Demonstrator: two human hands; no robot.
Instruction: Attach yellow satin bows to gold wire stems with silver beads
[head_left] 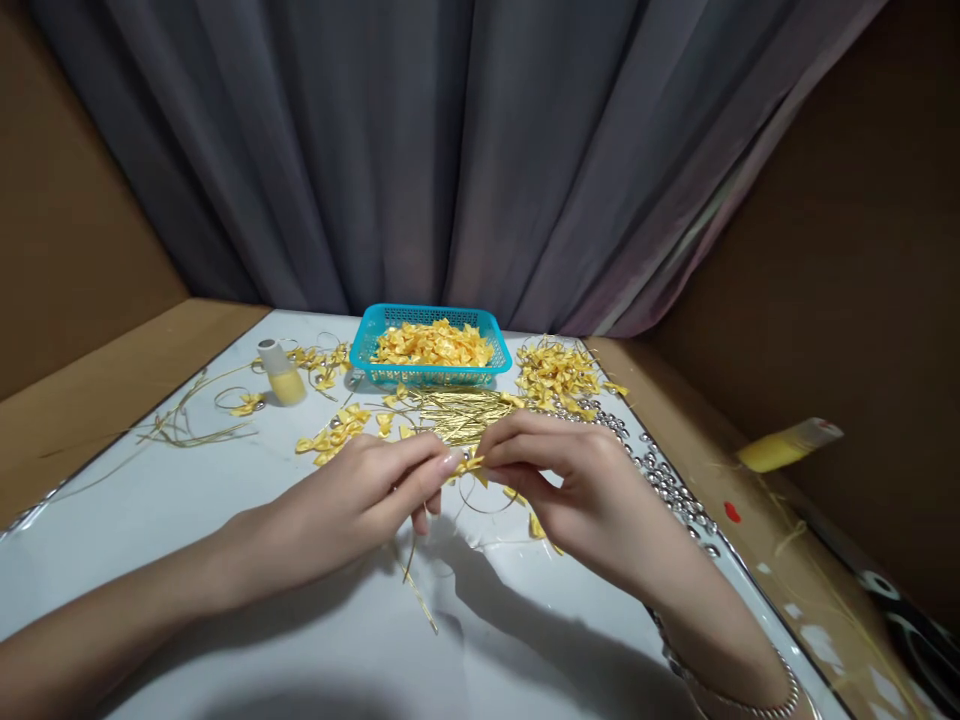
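Between the fingertips of both hands is a small yellow ribbon bow (470,465), held above the table. My left hand (367,485) pinches its left side, with thin gold cord ends (412,580) hanging below the fingers. My right hand (574,475) grips the bow's right side between thumb and fingers. A thin loop of cord (487,508) curves beneath the bow. Just beyond the hands lies a bundle of gold cords (461,412), with loose yellow bows (341,430) to its left. The fingers partly cover the bow.
A blue basket (360,345) of yellow bows stands at the back. A pile of corded bows (559,372) and many silver beads (667,490) lie on the right. A small bottle (281,375) stands left; another bottle (787,447) and scissors (892,600) are at the right edge.
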